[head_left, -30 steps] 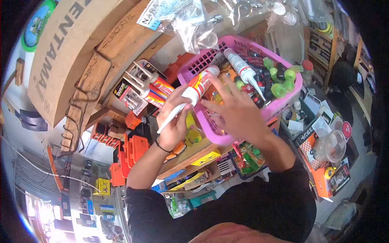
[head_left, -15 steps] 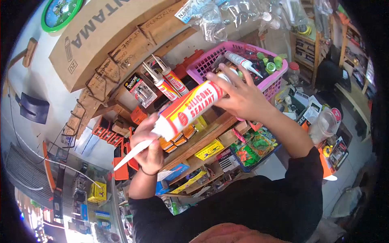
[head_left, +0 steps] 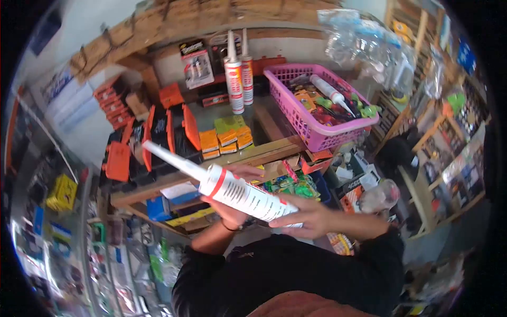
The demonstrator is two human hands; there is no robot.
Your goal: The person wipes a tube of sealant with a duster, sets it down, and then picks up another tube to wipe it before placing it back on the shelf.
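Observation:
A white silicone sealant cartridge (head_left: 245, 196) with red bands and a long white nozzle is held slanting in front of my chest, its printed text side facing up. My right hand (head_left: 309, 216) grips its base end, thumb across the tube. My left hand (head_left: 229, 214) is wrapped around it from beneath near the nozzle end, partly hidden by the tube, with fingers showing past its far side. The nozzle points up and to the left. Two similar sealant cartridges (head_left: 234, 87) stand upright on the counter beyond.
A pink basket (head_left: 317, 129) holds another tube (head_left: 332, 94) and mixed small goods. Small orange boxes (head_left: 227, 138) and orange cases (head_left: 117, 161) sit on the wooden-edged counter (head_left: 264, 150). A carded pack (head_left: 196, 68) leans at the back. Clear bottles (head_left: 364, 45) hang at upper right.
The cartridge has come lower and turned over from its large red lettering to its small print. My right hand has moved down with it. The head view has shifted and levelled.

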